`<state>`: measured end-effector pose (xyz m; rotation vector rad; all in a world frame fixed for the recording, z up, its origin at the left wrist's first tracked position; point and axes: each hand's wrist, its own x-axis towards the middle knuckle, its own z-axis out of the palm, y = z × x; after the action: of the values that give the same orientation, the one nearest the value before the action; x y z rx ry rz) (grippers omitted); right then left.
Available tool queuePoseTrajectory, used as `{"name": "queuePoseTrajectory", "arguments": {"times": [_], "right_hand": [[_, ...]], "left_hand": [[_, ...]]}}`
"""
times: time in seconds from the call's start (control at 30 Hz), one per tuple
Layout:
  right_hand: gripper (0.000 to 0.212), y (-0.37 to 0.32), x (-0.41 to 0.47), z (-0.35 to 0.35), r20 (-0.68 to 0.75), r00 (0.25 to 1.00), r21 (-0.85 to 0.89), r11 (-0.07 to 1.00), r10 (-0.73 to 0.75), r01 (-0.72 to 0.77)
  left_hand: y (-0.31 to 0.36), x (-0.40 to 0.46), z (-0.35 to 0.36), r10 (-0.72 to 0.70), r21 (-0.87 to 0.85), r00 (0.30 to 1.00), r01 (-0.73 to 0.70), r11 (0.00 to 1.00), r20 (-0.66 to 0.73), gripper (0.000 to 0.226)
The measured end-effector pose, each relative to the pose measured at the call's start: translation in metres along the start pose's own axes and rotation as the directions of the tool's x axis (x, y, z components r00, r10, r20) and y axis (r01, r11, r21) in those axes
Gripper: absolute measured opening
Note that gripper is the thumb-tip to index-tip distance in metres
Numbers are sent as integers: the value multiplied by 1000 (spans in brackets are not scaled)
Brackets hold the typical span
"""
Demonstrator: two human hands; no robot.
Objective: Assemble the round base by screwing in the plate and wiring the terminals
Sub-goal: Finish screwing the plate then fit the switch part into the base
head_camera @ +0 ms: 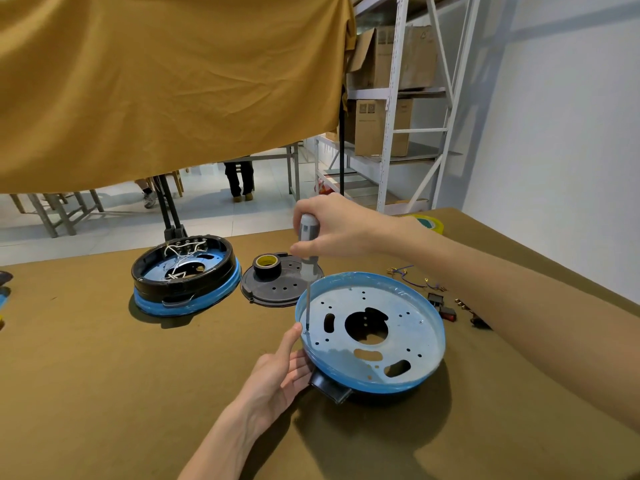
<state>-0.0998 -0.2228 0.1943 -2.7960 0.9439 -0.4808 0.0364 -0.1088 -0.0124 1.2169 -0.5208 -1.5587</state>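
The round base [429, 370] with a blue rim lies in front of me, a silver perforated metal plate [346, 341] seated inside it. My right hand [332, 226] grips the grey handle of a screwdriver [307, 251] held upright; its tip stands on a hole at the plate's left edge. My left hand [277, 372] holds the base's left rim, thumb on the edge beside the tip, fingers under the rim. Loose wires with terminals [415, 277] lie on the table to the right, behind my right forearm.
A second base [187, 271] with wiring inside sits at the left. A dark perforated cover [277, 289] carries a roll of black tape [266, 265]. Small switches [445, 308] lie at right, a yellow tape roll [429, 221] at the far edge. A mustard cloth hangs behind.
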Motion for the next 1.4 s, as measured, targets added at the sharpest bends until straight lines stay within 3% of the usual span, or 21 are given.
{"name": "queuePoseTrajectory", "arguments": {"times": [0.07,0.1,0.2,0.27,0.33,0.47,0.53,0.6,0.73,0.8,0.87,1.0,1.07,1.13,1.27,1.33,1.4], "right_hand": [[52,-6,6,-4,2,999,-206,977,51,-49],[57,-7,8,-7,39,995,-228,971,87,-76],[35,-6,6,-20,211,972,-53,994,107,-98],[28,-5,1,-19,170,983,-117,992,75,-56],[38,-3,-3,-18,135,987,-237,970,92,-58],[27,0,-10,-33,359,923,11,988,141,-155],[19,1,-14,-31,325,935,-12,989,141,-144],[31,-3,-16,-27,278,946,-127,982,168,-137],[40,-6,-21,-37,401,903,10,984,158,-176],[29,-7,-21,-34,358,920,-60,987,163,-152],[39,-8,-20,-27,296,937,-157,977,187,-145],[36,-6,-21,-33,368,918,-19,988,149,-153],[27,-5,-19,-28,304,941,-118,986,147,-116],[35,-6,-15,-23,257,953,-198,974,163,-114],[36,-7,-15,-33,385,911,-7,988,146,-156],[29,-6,-15,-30,334,930,-94,987,156,-132],[42,-8,-14,-28,308,935,-177,976,175,-124]], "left_hand": [[1,-2,1,-4,7,1000,4,1000,3,78],[1,-3,2,-11,18,1000,11,1000,1,79],[-1,-4,6,-28,81,1000,27,996,13,81],[-2,-4,8,-35,137,999,30,990,37,83],[-2,-5,9,-56,167,997,46,985,58,86],[0,-7,7,-82,182,993,66,981,82,87],[1,-7,7,-87,182,992,70,981,92,87],[1,-8,6,-89,177,991,71,982,96,86],[1,-9,8,-82,177,993,66,982,85,84],[1,-9,8,-85,180,993,68,981,87,83],[2,-9,8,-91,176,992,74,982,91,82],[1,-7,7,-89,179,992,71,981,95,82],[1,-6,6,-94,179,991,76,981,95,82],[1,-6,6,-100,179,991,82,980,91,85],[0,-4,5,-91,187,992,74,980,84,88],[-1,-3,5,-95,188,992,78,979,86,89],[0,-3,4,-99,182,991,82,980,85,89]]}}
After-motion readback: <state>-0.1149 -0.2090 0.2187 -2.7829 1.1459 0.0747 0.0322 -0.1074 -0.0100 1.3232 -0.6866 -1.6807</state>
